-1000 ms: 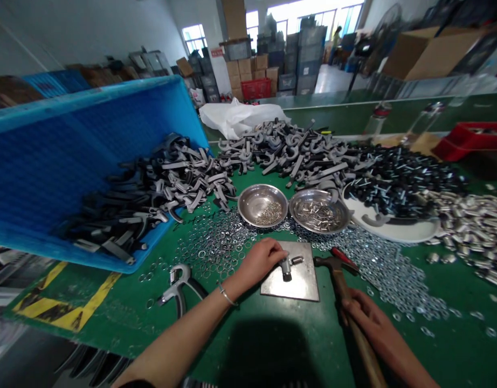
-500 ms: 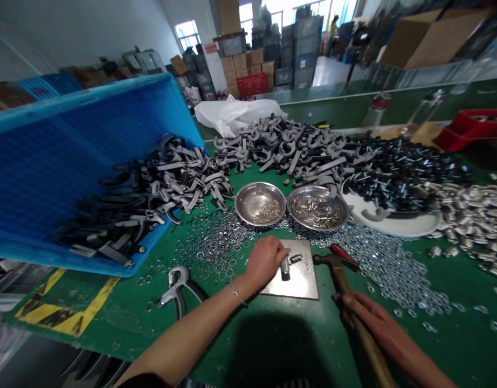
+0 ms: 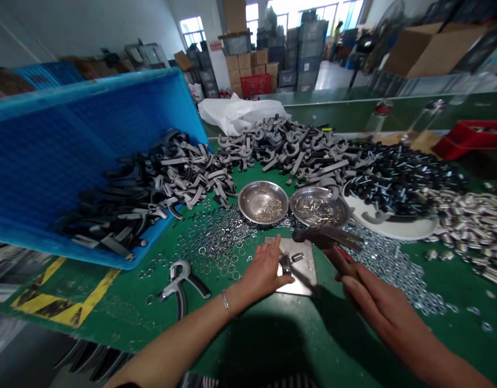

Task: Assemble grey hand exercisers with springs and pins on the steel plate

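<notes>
Hammer (image 3: 333, 238), clamped in the fingers of the right hand (image 3: 378, 304) at lower right, could, if aim strays, strike the left hand (image 3: 262, 274), fingers apart beside the fitting (image 3: 286, 264).

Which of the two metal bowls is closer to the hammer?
The right-hand bowl, just beyond the hammer; the other bowl sits farther left, nearer the blue crate.

One head-worn camera peers forward and down, fairly close, from above and this side of the square, silvery metal plate (image 3: 302, 276).
</notes>
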The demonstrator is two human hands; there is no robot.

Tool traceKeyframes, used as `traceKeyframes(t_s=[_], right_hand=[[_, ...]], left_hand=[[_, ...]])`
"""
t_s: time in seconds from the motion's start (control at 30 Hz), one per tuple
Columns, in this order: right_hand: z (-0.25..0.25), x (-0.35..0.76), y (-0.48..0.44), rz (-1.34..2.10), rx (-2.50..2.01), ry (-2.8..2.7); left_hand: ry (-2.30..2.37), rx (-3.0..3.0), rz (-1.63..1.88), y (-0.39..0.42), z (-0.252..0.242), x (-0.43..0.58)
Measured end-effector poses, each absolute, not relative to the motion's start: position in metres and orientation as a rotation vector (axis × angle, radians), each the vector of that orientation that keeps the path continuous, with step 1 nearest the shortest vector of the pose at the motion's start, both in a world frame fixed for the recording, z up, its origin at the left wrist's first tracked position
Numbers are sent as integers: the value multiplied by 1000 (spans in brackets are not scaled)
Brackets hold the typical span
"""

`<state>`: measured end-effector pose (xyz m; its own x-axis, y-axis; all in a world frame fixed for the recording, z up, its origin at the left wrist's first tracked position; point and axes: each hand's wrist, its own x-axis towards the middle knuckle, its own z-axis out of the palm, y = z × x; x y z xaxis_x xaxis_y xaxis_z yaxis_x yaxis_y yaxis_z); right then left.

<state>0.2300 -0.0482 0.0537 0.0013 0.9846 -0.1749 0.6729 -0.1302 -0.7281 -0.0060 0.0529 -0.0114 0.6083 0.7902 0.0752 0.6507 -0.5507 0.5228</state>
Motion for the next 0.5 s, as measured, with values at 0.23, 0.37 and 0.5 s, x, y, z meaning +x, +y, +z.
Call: traceKeyframes(t_s=[0.23,0.37,0.5], right_hand=[[24,235,-29,1352,-1838,-1536],[8,249,-31,759,-1904,-1663],[-6,229,-19,231,-1642,-2024]], left_hand=[[1152,2351,415,54,-15,-6],[1118,2314,387,50,-6,-10],[1091,2381,595,92,26,-11]])
